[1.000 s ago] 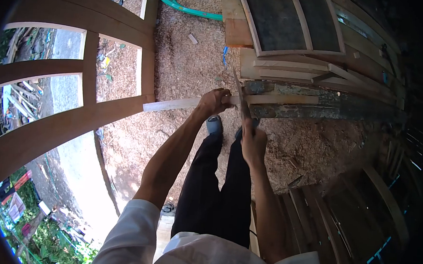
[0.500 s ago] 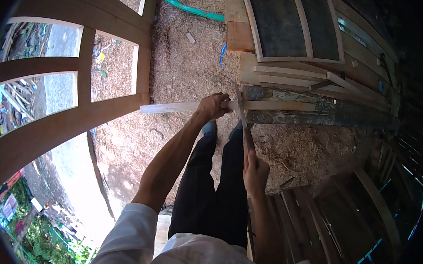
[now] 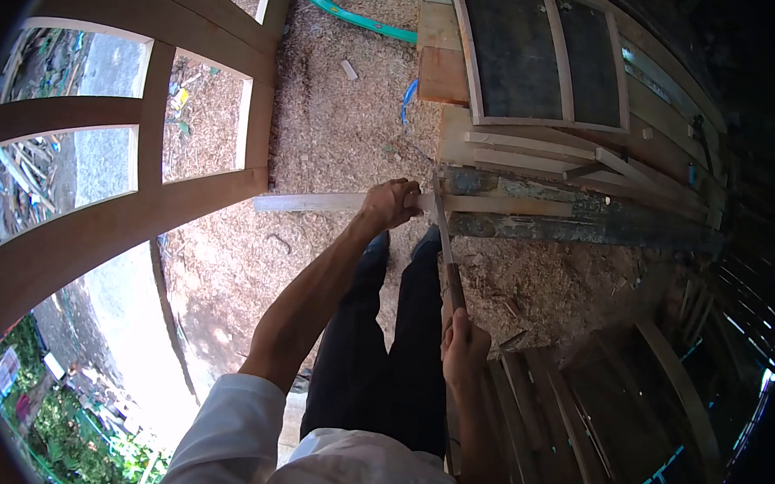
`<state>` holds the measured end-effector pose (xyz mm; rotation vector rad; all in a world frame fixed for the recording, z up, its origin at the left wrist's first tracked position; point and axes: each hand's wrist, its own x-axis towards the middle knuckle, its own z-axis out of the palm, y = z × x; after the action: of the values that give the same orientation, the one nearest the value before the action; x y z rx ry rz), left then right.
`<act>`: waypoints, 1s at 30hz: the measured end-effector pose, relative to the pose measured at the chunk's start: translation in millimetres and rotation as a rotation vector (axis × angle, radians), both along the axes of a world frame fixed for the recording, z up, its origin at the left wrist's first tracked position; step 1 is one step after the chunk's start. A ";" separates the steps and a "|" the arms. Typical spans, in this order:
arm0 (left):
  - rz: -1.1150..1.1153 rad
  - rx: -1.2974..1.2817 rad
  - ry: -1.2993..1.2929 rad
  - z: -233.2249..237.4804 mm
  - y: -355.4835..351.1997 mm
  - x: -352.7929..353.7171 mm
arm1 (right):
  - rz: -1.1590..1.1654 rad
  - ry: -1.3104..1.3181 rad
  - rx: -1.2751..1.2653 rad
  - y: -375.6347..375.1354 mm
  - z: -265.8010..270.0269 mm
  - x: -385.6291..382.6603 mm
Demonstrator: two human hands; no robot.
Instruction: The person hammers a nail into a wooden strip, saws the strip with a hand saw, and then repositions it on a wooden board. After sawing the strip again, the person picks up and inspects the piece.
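A pale wooden strip [image 3: 314,202] lies crosswise, its right part on the dark worn bench [image 3: 637,224] and its left end sticking out past the edge. My left hand [image 3: 392,203] is closed around the strip just left of the bench end. In my right hand [image 3: 465,346] is the handle of a handsaw [image 3: 442,228]. Its narrow blade crosses the strip close to my left fingers, at the bench's end. Whether the teeth are inside a cut is too small to tell.
Wooden slats [image 3: 535,153] and a dark-panelled frame [image 3: 514,55] lie on the far right of the bench. A large wooden lattice frame [image 3: 204,197] stands at left. Sawdust covers the floor [image 3: 341,124], where a green hose [image 3: 357,18] lies. Planks [image 3: 564,404] are stacked at lower right.
My right hand has drawn the saw back toward my body. The left hand keeps its grip on the strip, and the whole view has shifted slightly.
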<state>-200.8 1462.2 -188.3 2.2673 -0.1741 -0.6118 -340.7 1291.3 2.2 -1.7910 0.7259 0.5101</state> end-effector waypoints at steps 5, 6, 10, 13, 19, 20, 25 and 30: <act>0.009 0.001 -0.024 11.0 -1.4 2.0 | 0.083 -0.122 -0.123 21.6 -99.3 100.7; 0.015 0.010 0.026 12.2 0.4 4.7 | 0.085 -0.133 -0.116 22.6 -98.8 103.7; -0.003 -0.002 0.075 14.8 0.7 4.0 | 0.001 0.004 -0.007 5.8 -42.4 46.1; 0.012 0.013 0.021 6.1 -1.5 1.1 | -0.007 0.023 0.069 -4.1 16.3 7.7; 0.031 0.022 0.064 12.9 -1.6 1.5 | 0.072 -0.191 -0.168 27.6 -103.4 91.9; 0.029 0.026 0.063 13.1 -0.1 1.6 | 0.070 -0.192 -0.163 23.4 -100.6 88.6; 0.019 -0.001 0.013 3.6 -0.3 -1.5 | -0.028 0.015 0.069 -9.7 0.0 -3.5; 0.025 0.023 0.032 8.4 -1.3 -2.0 | 0.037 -0.099 -0.038 13.7 -46.4 18.6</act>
<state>-202.8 1460.9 -179.9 2.2773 -0.1229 -0.6398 -322.1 1305.0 -44.2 -1.8543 0.6380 0.4314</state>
